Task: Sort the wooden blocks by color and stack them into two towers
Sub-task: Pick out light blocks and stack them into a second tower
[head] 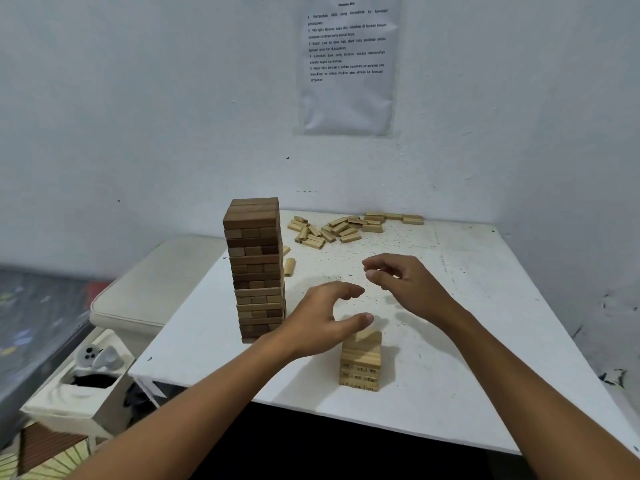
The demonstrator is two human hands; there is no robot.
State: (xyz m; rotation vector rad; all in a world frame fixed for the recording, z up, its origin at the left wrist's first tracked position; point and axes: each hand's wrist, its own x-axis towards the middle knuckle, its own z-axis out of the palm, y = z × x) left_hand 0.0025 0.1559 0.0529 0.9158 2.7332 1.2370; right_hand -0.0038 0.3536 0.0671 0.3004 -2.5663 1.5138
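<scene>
Nearest, short tower (361, 362): pale blocks stacked a few layers high near the front edge of the white table (433, 393), with dark print on the lower block ends.
Left hand (320, 318): above and just behind the short tower, fingers spread and loosely curved, thumb over its top; it holds nothing, and contact cannot be told.
Right hand (403, 284): farther back, over the bare tabletop, fingers loosely curled, holding nothing.
Tall tower (256, 268): darker brown blocks, many layers, upright at the table's left side.
Stray blocks (289, 266): pale, just right of the tall tower.
Loose pile (341, 228): pale blocks scattered along the far edge.
Wall sheet (348, 64): printed paper above.
</scene>
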